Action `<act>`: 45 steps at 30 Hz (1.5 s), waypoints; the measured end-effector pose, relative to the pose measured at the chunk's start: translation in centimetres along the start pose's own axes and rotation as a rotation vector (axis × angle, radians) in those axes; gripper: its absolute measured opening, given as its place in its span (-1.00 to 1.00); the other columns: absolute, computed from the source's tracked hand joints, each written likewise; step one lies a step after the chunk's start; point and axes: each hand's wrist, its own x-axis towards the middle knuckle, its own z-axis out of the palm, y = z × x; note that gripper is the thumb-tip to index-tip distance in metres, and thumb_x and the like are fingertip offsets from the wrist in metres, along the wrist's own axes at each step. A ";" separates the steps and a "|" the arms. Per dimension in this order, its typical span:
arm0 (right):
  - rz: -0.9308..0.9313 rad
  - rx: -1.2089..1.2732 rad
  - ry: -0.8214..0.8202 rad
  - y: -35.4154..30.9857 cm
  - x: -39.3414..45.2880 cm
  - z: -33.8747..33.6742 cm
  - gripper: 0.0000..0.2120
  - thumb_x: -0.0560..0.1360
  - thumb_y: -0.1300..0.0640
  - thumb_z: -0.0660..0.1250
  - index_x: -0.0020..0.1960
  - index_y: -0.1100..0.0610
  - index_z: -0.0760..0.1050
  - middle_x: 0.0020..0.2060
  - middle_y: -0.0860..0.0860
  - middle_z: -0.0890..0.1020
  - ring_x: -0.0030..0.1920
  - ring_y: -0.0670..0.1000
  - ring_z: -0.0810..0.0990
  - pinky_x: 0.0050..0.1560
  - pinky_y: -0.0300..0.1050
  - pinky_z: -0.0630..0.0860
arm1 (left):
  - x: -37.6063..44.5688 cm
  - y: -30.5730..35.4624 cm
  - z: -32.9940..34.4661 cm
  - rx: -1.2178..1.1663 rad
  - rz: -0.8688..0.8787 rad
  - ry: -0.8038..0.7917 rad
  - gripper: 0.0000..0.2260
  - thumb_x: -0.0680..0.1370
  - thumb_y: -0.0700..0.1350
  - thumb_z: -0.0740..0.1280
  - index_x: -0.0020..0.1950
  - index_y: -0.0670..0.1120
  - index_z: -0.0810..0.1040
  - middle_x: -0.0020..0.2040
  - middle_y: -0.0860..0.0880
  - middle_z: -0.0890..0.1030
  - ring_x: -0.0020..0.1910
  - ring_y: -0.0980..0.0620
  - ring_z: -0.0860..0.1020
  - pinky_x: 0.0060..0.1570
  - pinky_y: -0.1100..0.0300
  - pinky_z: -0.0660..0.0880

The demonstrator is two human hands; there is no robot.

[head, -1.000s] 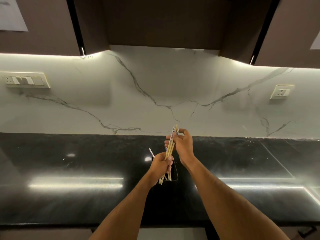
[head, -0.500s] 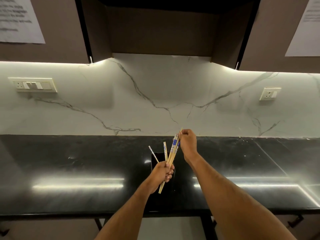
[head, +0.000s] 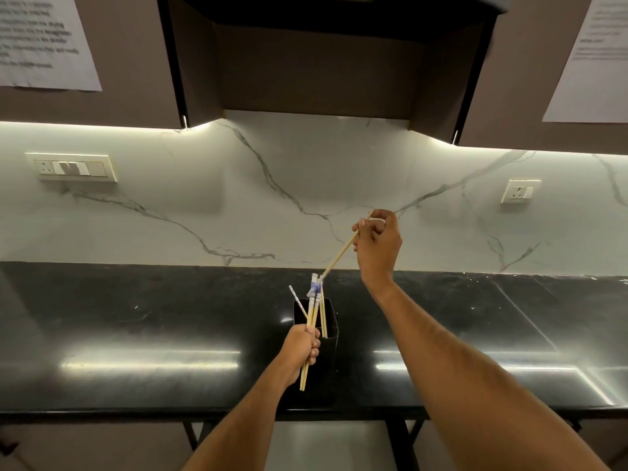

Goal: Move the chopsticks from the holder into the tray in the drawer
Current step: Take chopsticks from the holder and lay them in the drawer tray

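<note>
A black square holder (head: pixel 329 338) stands on the dark countertop (head: pixel 153 334). My left hand (head: pixel 302 348) is closed around a bundle of pale wooden chopsticks (head: pixel 311 328) with blue-and-white tops, just left of the holder. A few more chopsticks (head: pixel 323 321) still stand inside the holder, one (head: pixel 297 300) leaning left. My right hand (head: pixel 377 246) is raised up and to the right of the holder, pinching a single chopstick (head: pixel 339 254) by its upper end; its lower tip hangs near the bundle's tops. No drawer or tray is in view.
A white marble backsplash (head: pixel 306 198) rises behind the counter, with a switch panel (head: pixel 73 167) at left and a socket (head: pixel 520 191) at right. Brown upper cabinets (head: pixel 306 69) with paper sheets (head: pixel 44 42) hang overhead. The counter's front edge runs below my left hand.
My right hand has risen up and to the right, drawing one chopstick out above the holder. My left hand still holds the bundle and has barely moved. The camera tilted slightly up.
</note>
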 end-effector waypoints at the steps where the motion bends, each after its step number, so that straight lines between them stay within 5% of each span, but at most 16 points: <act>1: -0.030 -0.001 -0.018 -0.3 -0.2 -0.1 -0.64 0.61 0.27 0.31 -0.09 -0.22 0.47 -0.06 0.17 0.64 -0.22 0.07 0.69 -0.23 -0.05 0.68 | 0.1 0.3 0.0 -0.038 -0.003 0.019 -0.80 0.63 -0.25 0.07 0.01 -0.18 0.49 -0.38 0.01 0.46 -0.47 0.12 0.39 -0.45 0.24 0.37; 7: 0.187 0.117 -0.046 1.3 -2.5 -0.9 -0.88 0.51 0.39 0.38 -0.01 0.22 0.54 -0.14 0.20 0.66 -0.26 0.11 0.73 -0.21 -0.04 0.70 | 0.9 3.3 0.4 -0.297 0.036 0.107 -0.81 0.67 -0.20 0.16 0.08 -0.22 0.55 -0.31 -0.09 0.62 -0.35 -0.01 0.60 -0.29 0.10 0.60; 12: 0.380 0.166 -0.104 3.0 -5.3 -1.6 -0.87 0.50 0.41 0.39 -0.01 0.24 0.56 -0.13 0.22 0.68 -0.23 0.14 0.75 -0.17 -0.05 0.70 | 0.9 5.9 1.3 -0.513 0.124 0.130 -0.81 0.70 -0.23 0.14 0.12 -0.27 0.53 -0.12 -0.28 0.72 -0.12 -0.20 0.73 -0.15 0.02 0.66; 19: 0.409 0.020 -0.260 4.8 -7.9 -2.0 -0.84 0.47 0.42 0.41 -0.04 0.20 0.58 -0.19 0.15 0.71 -0.22 0.11 0.75 -0.13 0.04 0.71 | 1.0 7.5 2.0 -0.625 0.198 0.191 -0.80 0.68 -0.28 0.18 0.12 -0.36 0.56 -0.08 -0.30 0.70 -0.14 -0.20 0.72 -0.09 -0.06 0.67; 22: 0.293 -0.220 -0.352 5.6 -8.6 -2.0 -0.85 0.45 0.37 0.45 -0.09 0.15 0.62 -0.28 0.03 0.71 -0.26 -0.05 0.72 -0.15 -0.05 0.71 | 0.7 7.8 2.3 -0.683 0.192 0.175 -0.82 0.69 -0.27 0.17 0.10 -0.29 0.56 -0.11 -0.24 0.72 -0.13 -0.17 0.73 -0.22 -0.03 0.68; 26: 0.127 -0.345 -0.483 6.3 -9.6 -2.3 -0.86 0.48 0.33 0.44 -0.04 0.14 0.69 -0.23 -0.07 0.72 -0.21 -0.14 0.71 -0.10 -0.19 0.67 | 0.7 8.0 2.9 -0.681 0.222 0.189 -0.82 0.70 -0.23 0.16 0.13 -0.25 0.54 -0.11 -0.23 0.72 -0.12 -0.15 0.73 -0.14 -0.06 0.68; 31: 0.374 -0.304 -0.370 6.5 -8.9 -2.6 -0.83 0.52 0.38 0.33 -0.01 0.16 0.62 -0.22 0.05 0.70 -0.23 0.01 0.72 -0.09 0.07 0.69 | 0.7 7.1 2.6 -0.549 0.238 0.218 -0.83 0.69 -0.24 0.19 0.11 -0.25 0.56 -0.12 -0.24 0.67 -0.12 -0.17 0.73 -0.11 -0.01 0.67; 37: 0.363 -0.127 -0.490 4.1 -5.1 -3.3 -0.41 0.53 0.25 0.43 0.49 0.04 0.32 0.15 0.06 0.62 0.04 -0.03 0.68 0.18 -0.02 0.62 | -0.8 4.4 0.3 -0.158 0.201 -0.225 -0.78 0.68 -0.22 0.18 0.21 -0.29 0.54 -0.07 -0.21 0.66 0.00 -0.18 0.70 -0.02 0.06 0.64; 41: 0.386 -0.025 -0.589 3.7 -3.8 -3.3 -0.29 0.51 0.35 0.42 0.54 -0.03 0.24 0.01 0.12 0.72 -0.01 0.04 0.73 0.14 0.01 0.64 | -1.2 3.4 -0.2 -0.080 0.115 -0.430 -0.76 0.67 -0.20 0.21 0.26 -0.28 0.53 -0.04 -0.19 0.66 0.03 -0.16 0.67 0.07 0.03 0.60; 45: 0.366 -0.021 -0.633 4.2 -3.9 -4.1 -0.42 0.49 0.42 0.42 0.46 0.15 0.40 0.03 0.13 0.72 -0.02 0.06 0.75 0.07 0.03 0.67 | -1.3 3.0 -0.5 -0.035 0.085 -0.505 -0.76 0.67 -0.21 0.22 0.27 -0.29 0.51 -0.04 -0.18 0.64 0.02 -0.15 0.65 0.12 -0.01 0.58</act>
